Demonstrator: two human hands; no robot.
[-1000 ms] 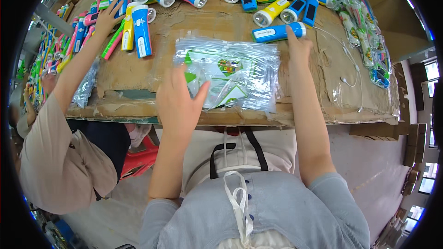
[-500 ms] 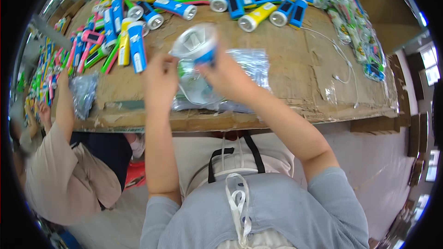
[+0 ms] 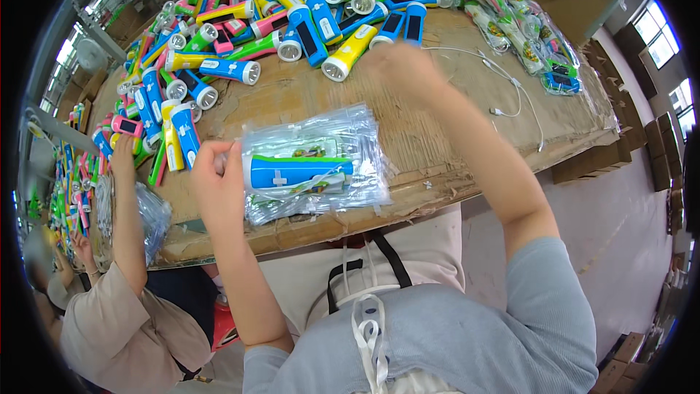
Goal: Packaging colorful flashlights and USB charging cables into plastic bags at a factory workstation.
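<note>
My left hand [image 3: 217, 171] is closed, thumb against fingers, at the edge of a clear plastic bag. A blue and green flashlight [image 3: 302, 173] lies flat in this bag, along with a thin white cable and a printed card [image 3: 315, 152]. Beneath it is a stack of clear plastic bags [image 3: 364, 131]. My right hand [image 3: 401, 69] is over the far middle of the table, close to a yellow flashlight [image 3: 350, 52] and two blue ones. Motion smears its fingers, so any grip cannot be made out.
Loose flashlights [image 3: 248, 11] in several colours heap along the far side. Bagged flashlights [image 3: 525, 36] pile at the far right, near a white cable [image 3: 514, 84]. The cardboard-covered table [image 3: 437, 153] has a worn front edge. At left, a co-worker's arm [image 3: 130, 211] reaches toward the heap.
The flashlight that my right hand held, with bag plastic around it, now lies flat on the bag stack. My right hand has moved away, far and right. The view has turned.
</note>
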